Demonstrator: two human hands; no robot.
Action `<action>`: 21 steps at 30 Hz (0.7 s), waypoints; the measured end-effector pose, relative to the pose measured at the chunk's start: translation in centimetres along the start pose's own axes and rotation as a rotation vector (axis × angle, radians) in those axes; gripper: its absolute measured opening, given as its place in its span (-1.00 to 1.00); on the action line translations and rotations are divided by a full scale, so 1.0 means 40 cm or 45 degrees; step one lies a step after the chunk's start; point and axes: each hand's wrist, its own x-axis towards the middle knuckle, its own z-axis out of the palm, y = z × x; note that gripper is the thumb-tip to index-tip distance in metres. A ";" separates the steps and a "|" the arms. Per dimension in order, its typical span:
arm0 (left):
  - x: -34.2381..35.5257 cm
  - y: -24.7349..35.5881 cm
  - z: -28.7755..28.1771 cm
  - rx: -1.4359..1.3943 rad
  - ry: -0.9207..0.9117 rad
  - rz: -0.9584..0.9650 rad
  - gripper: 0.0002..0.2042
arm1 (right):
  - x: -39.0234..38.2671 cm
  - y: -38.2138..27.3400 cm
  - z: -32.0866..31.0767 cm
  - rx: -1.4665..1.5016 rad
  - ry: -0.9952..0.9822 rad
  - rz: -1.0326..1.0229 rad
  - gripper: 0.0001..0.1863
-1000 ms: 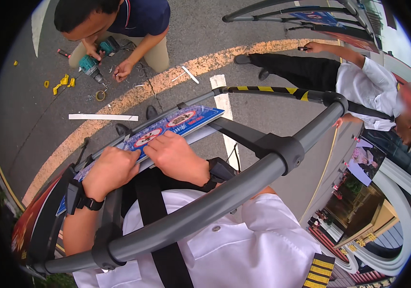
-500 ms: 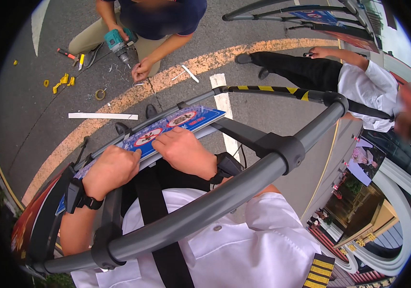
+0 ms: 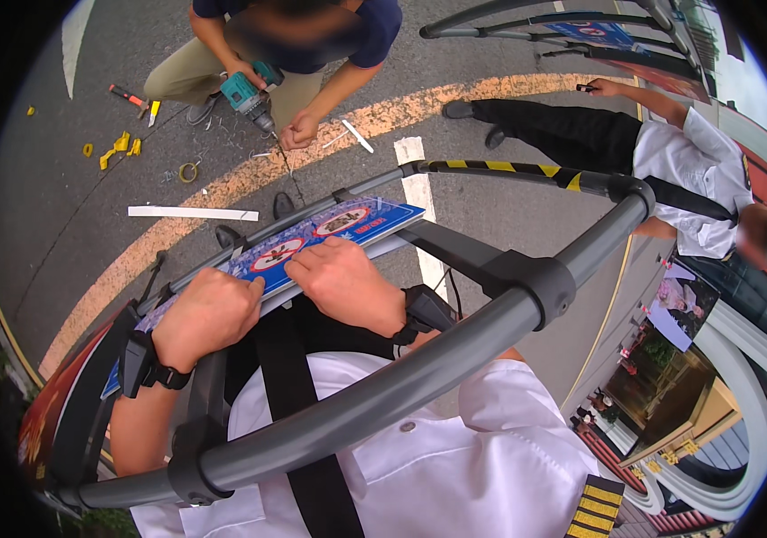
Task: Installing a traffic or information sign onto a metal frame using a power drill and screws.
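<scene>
Pinching the blue sign board (image 3: 310, 237) at its near edge, left hand (image 3: 208, 314) and right hand (image 3: 347, 285) seemingly steady it with curled fingers (image 3: 304, 264).

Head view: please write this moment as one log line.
left hand: holding blue sign; right hand: holding blue sign; co-worker: holding teal drill
</scene>
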 end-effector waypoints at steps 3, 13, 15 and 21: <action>-0.002 -0.003 0.005 -0.002 0.016 -0.005 -0.73 | 0.003 0.001 -0.004 -0.013 -0.009 -0.011 -0.86; -0.003 -0.010 0.003 -0.029 -0.123 -0.067 -0.82 | 0.002 0.001 -0.013 -0.004 -0.042 -0.006 -0.81; -0.006 -0.009 0.006 -0.046 -0.109 -0.069 -0.83 | 0.001 -0.002 -0.015 0.011 -0.060 0.000 -0.80; -0.004 -0.009 0.008 -0.048 -0.104 -0.061 -0.84 | 0.002 0.000 -0.014 0.002 -0.002 -0.020 -0.86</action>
